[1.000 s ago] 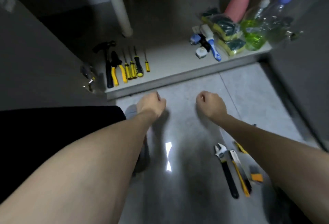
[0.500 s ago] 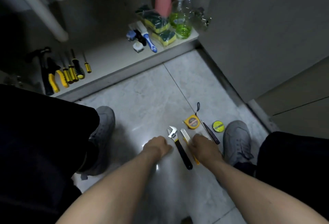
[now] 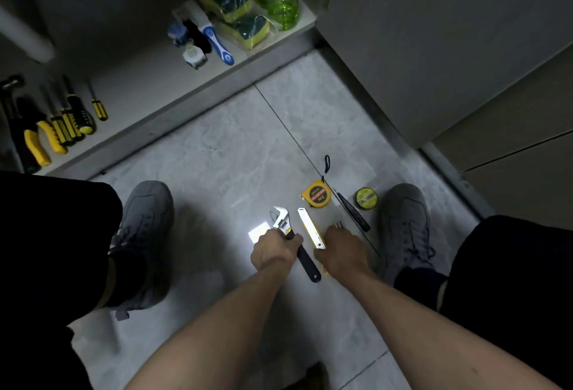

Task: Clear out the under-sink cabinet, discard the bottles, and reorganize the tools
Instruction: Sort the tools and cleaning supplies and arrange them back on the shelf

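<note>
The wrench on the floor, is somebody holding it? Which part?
Yes. The left hand grips the wrench on the upper part of its black handle, just below the metal head. The right hand is on the utility knife.

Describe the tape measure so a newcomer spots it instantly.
Look at the floor tiles between the two grey shoes, nearer the right shoe. Above the utility knife lies the tape measure: the only squarish yellow case, with a black wrist loop.
</note>
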